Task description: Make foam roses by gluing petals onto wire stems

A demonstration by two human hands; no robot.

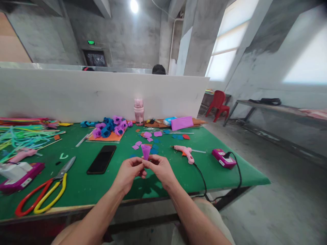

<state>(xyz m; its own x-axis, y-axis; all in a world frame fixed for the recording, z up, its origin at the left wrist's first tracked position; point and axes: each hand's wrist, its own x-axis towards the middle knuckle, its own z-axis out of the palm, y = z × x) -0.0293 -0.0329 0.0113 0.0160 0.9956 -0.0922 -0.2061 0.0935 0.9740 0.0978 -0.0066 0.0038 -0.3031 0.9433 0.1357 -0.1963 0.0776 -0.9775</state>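
Between my two hands, above the green table, a small purple crepe paper piece (146,150) stands up, wide at the top and narrow at the bottom. My left hand (131,170) pinches its lower tip from one side, and my right hand (158,167) pinches it from the other, the fingertips meeting. Loose purple petals (137,145) and blue petals (154,149) lie just beyond the hands. To the right rests a pink glue gun (186,151) with a clear glue stick in its back. Finished purple and blue paper flowers (108,128) are heaped at the back left.
A black phone (101,160) and red-and-yellow-handled scissors (55,187) lie at left. A purple power strip (224,158) sits at right, its cord hanging over the edge. A pink bottle (139,111) stands before the white partition (102,90); coloured stems (24,136) spread far left.
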